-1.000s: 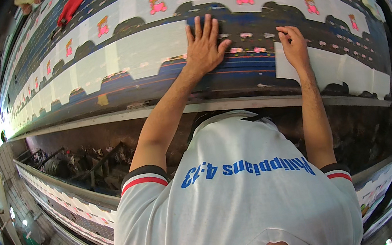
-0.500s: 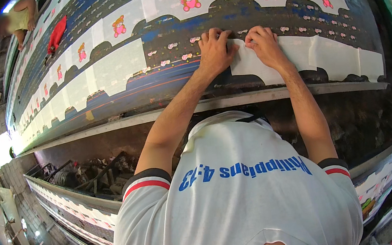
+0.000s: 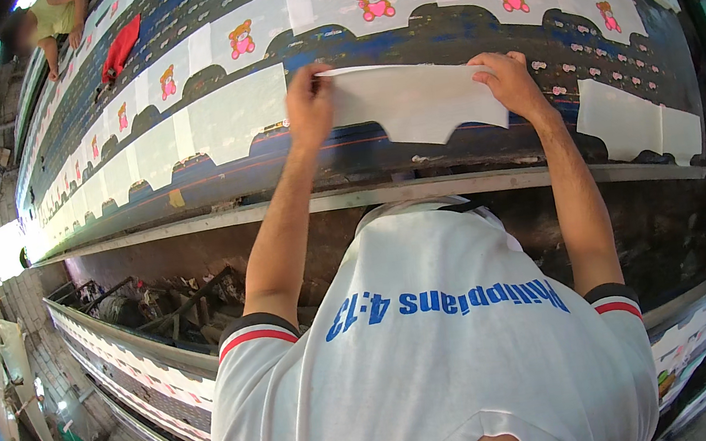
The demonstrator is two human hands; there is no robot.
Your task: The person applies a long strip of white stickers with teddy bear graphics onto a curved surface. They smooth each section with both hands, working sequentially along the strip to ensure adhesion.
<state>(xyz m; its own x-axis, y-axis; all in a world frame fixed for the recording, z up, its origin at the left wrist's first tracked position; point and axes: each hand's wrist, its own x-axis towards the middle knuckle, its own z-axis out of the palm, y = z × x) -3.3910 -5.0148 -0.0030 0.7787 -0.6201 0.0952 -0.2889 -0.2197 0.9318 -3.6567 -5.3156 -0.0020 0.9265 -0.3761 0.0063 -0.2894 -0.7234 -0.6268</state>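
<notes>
Between my two hands a white cut fabric piece [image 3: 414, 105] with a curved lower edge is stretched over the dark printing table [image 3: 442, 151]. My left hand [image 3: 311, 105], slightly smeared by motion, pinches its upper left corner. The upper right corner is gripped between the thumb and fingers of my right hand [image 3: 511, 82]. A row of plain white pieces [image 3: 237, 115] lies flat to the left of my left hand. More plain white pieces [image 3: 620, 118] lie to the right of my right hand.
Farther back runs a row of white pieces printed with a pink and brown bear [image 3: 375, 2]. A red cloth [image 3: 121, 48] lies at the far left, near another person [image 3: 59, 18]. A rail [image 3: 325, 208] edges the table close to me.
Both hands have parted, the left moving leftward. The white piece they were touching at the right has come up off the table and moved left, leaving dark surface there.
</notes>
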